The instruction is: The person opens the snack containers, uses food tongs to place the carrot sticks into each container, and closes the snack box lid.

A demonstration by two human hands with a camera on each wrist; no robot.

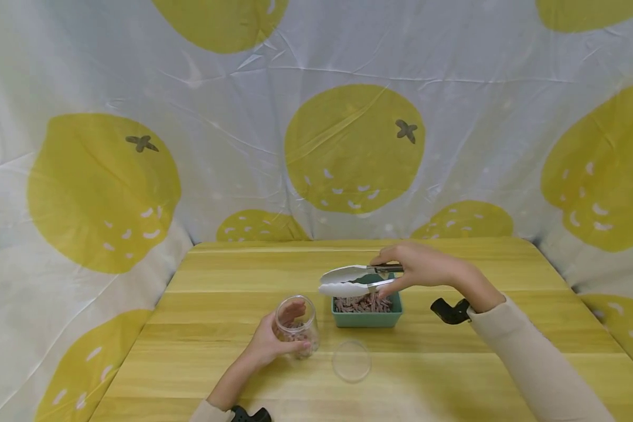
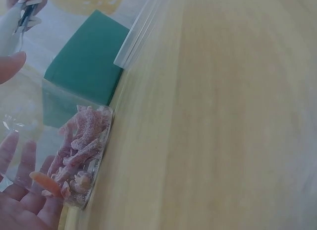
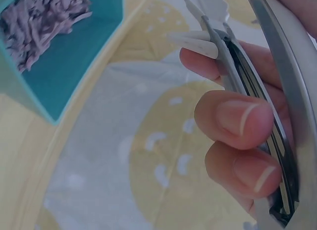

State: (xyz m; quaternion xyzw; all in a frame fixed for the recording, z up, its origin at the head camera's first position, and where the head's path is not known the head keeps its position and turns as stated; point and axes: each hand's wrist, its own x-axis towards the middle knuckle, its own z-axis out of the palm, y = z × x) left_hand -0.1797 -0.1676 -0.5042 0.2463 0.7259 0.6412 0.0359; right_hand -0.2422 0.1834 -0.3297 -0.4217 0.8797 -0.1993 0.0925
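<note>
My left hand grips a clear open jar, thumb in front and fingers behind. Inside the jar, powdery pinkish strips and an orange piece lie at the bottom. My right hand holds tongs with metal arms and white scalloped heads. The heads are parted, pointing left above a teal box, with nothing visible between them. Purplish strips fill part of the box.
A clear round lid lies on the wooden table, in front of the teal box and right of the jar. Lemon-print cloth hangs behind the table and along both sides. Each wrist carries a black mount.
</note>
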